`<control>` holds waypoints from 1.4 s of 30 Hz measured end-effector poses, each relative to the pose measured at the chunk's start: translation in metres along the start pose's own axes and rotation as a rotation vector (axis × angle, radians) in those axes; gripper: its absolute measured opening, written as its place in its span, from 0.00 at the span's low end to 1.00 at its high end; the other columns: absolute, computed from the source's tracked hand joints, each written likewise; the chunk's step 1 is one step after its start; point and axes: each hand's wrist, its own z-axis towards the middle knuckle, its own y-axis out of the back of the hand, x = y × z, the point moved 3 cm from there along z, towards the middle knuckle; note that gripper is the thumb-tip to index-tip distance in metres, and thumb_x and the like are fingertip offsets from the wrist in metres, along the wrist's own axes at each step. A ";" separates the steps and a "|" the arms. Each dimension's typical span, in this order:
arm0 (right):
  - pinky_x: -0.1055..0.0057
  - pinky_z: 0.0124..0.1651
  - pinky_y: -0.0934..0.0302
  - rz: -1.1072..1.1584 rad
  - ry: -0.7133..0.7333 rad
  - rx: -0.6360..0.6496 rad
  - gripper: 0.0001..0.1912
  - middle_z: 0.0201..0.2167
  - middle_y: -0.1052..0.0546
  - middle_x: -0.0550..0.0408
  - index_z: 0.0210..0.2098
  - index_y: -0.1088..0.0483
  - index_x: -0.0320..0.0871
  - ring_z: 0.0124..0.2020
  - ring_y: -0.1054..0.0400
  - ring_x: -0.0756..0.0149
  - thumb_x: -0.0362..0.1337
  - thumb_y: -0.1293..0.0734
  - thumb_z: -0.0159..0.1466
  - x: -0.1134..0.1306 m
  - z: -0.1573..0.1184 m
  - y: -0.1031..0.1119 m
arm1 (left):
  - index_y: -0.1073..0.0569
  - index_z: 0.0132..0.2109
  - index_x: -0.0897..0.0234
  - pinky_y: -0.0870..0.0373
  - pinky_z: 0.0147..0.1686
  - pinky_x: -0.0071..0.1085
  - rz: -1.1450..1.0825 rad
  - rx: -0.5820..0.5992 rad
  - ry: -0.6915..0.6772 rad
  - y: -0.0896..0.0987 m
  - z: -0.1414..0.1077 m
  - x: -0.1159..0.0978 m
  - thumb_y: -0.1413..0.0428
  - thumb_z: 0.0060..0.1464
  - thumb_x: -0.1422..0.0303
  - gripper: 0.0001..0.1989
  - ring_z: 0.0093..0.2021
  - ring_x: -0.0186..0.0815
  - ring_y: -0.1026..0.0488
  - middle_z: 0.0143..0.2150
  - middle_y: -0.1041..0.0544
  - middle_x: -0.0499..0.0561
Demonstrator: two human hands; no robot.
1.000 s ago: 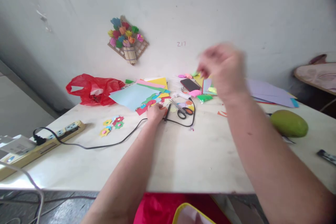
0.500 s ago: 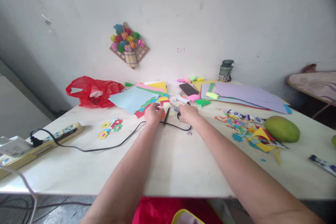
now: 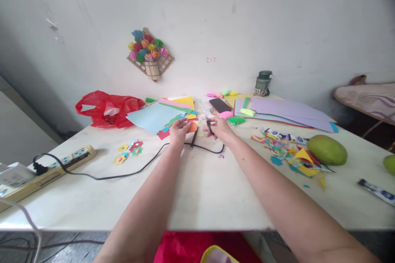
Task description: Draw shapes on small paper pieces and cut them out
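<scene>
My left hand (image 3: 180, 130) pinches a small orange paper piece (image 3: 192, 127) at the middle of the table. To its right, my right hand (image 3: 218, 128) is closed on the black handles of the scissors (image 3: 210, 126), whose thin blades point up toward the wall. A dark pen-like tool (image 3: 194, 138) lies between the hands, across the black cord (image 3: 138, 172). Several paper flowers (image 3: 136, 148) in yellow, red and green lie to the left of my left hand.
Behind are a red bag (image 3: 108, 109), coloured paper (image 3: 156, 118), a phone (image 3: 220, 105) and purple sheets (image 3: 290, 111). Paper scraps (image 3: 304, 162) and a green fruit (image 3: 327, 150) are at right, a power strip (image 3: 70, 159) at left, a bottle (image 3: 263, 84) by the wall.
My right hand has lifted the scissors, and their blades now point upward. The orange paper in my left hand shows more clearly. The view has shifted slightly.
</scene>
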 end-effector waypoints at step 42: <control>0.81 0.13 0.52 -0.074 0.082 0.337 0.18 0.20 0.29 0.58 0.28 0.35 0.41 0.15 0.38 0.76 0.50 0.32 0.54 -0.003 -0.014 -0.002 | 0.30 0.37 0.68 0.27 0.38 0.30 -0.260 0.343 0.166 -0.008 -0.007 0.005 0.38 0.46 0.66 0.13 0.34 0.36 0.22 0.34 0.22 0.53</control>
